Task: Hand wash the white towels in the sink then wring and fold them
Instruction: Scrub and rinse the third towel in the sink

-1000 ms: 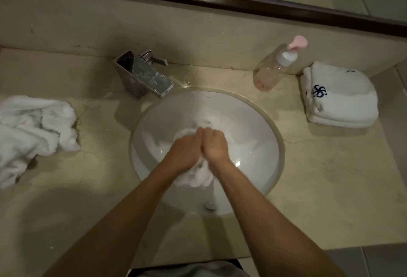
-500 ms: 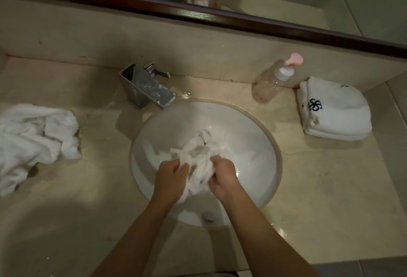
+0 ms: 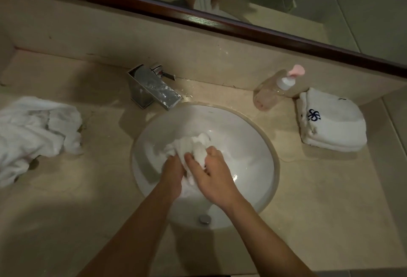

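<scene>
Beige stone makes up the table, and it carries everything in view, with a dark-framed mirror running along the back. Set into the stone is the round white sink, a square chrome faucet at its far rim and a drain plug at its near side. On the left of the table lies a crumpled pile of white towels, loose and rumpled, probably the ones not yet washed. On the right, well apart from the basin, sits a folded towel with a dark monogram, and just beside it a pump bottle with a pink top.

The task's thing at present is the wet towel, bunched in the middle of the sink. The left hand grips its near part, though its fingers are mostly hidden under cloth. The right hand has its fingers curled into the bunch, pinching folds of it.

Soaked terry of this kind is likely to be heavy for its size, limp and clinging, with no stiffness to hold a shape. It should not slip much, unless soapy. For wringing, a sound hold would be a full-fisted grip at each end of the gathered roll, twisting in opposite directions over the basin so the water falls inside.
</scene>
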The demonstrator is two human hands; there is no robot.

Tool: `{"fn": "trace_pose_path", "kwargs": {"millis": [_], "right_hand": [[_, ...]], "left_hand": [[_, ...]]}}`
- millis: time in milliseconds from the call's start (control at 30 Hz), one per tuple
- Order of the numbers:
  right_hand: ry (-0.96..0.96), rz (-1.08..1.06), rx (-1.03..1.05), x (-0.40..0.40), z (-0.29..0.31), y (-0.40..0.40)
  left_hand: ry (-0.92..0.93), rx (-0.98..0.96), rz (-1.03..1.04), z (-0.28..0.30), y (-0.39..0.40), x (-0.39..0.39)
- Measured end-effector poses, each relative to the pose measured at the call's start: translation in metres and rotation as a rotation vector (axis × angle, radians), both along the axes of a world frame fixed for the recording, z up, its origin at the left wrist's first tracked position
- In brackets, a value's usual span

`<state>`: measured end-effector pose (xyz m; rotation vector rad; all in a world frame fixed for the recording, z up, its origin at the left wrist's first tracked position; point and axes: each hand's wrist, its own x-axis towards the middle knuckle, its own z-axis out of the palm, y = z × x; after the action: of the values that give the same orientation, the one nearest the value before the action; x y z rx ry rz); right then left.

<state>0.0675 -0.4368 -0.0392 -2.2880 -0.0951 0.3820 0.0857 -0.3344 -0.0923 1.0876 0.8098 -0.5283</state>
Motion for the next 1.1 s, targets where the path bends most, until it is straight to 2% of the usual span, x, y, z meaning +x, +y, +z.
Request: {"fn": "trace_pose_path", "kwargs": {"millis": [67,133,167,233,300,367,400,433,500,567,633,667,733,767,900,1033,1100], "right_hand": [[0.005,-0.197,-0.069,0.012,-0.026,-0.007],[0.203,-0.471,0.121,0.019,-0.047,-0.009],[0.294,-0.504,0.247,0.014,-0.050,-0.006],[0.402,-0.467,0.354,0.000,-0.043,0.004],[0.351,-0.411,0.375,-0.010,-0.031,0.017],[0.229,-0.426,0.309,-0.003,-0.039,0.022],[0.209,-0.508,0.273,0.008,-0.043,0.021],[0.246,-0.582,0.286,0.017,-0.050,0.019],[0.313,-0.672,0.315,0.024,-0.058,0.019],[0.266,-0.545,0.225,0.013,-0.050,0.027],[0.177,-0.446,0.196,0.003,-0.049,0.034],[0.166,-0.507,0.194,0.007,-0.050,0.032],[0.216,-0.659,0.270,0.022,-0.058,0.026],[0.236,-0.653,0.282,0.026,-0.065,0.025],[0.123,-0.451,0.226,0.026,-0.051,0.036],[0.356,-0.776,0.272,0.058,-0.059,0.012],[0.329,-0.693,0.236,0.049,-0.053,0.028]], "left_hand": [[-0.157,0.270,-0.070,0.015,-0.008,-0.003],[-0.322,0.399,-0.180,0.030,-0.018,-0.012],[-0.322,0.473,-0.202,0.028,-0.017,-0.013],[-0.151,0.587,-0.165,0.020,-0.001,0.000],[-0.055,0.584,-0.188,0.002,0.012,0.009],[-0.086,0.441,-0.261,-0.002,0.001,-0.002],[-0.090,0.350,-0.288,-0.002,-0.009,-0.011],[-0.091,0.317,-0.294,-0.002,-0.016,-0.022],[-0.068,0.405,-0.276,0.002,-0.014,-0.023],[-0.021,0.463,-0.179,0.000,-0.002,-0.005],[-0.019,0.301,-0.094,0.000,0.005,0.012],[-0.030,0.261,-0.111,0.000,0.003,0.013],[-0.068,0.322,-0.225,0.001,-0.002,0.011],[-0.061,0.390,-0.238,-0.002,-0.003,0.012],[-0.077,0.404,-0.178,0.008,-0.001,0.018],[-0.160,0.473,-0.295,0.021,-0.007,0.007],[-0.157,0.530,-0.276,0.017,-0.002,0.017]]}}
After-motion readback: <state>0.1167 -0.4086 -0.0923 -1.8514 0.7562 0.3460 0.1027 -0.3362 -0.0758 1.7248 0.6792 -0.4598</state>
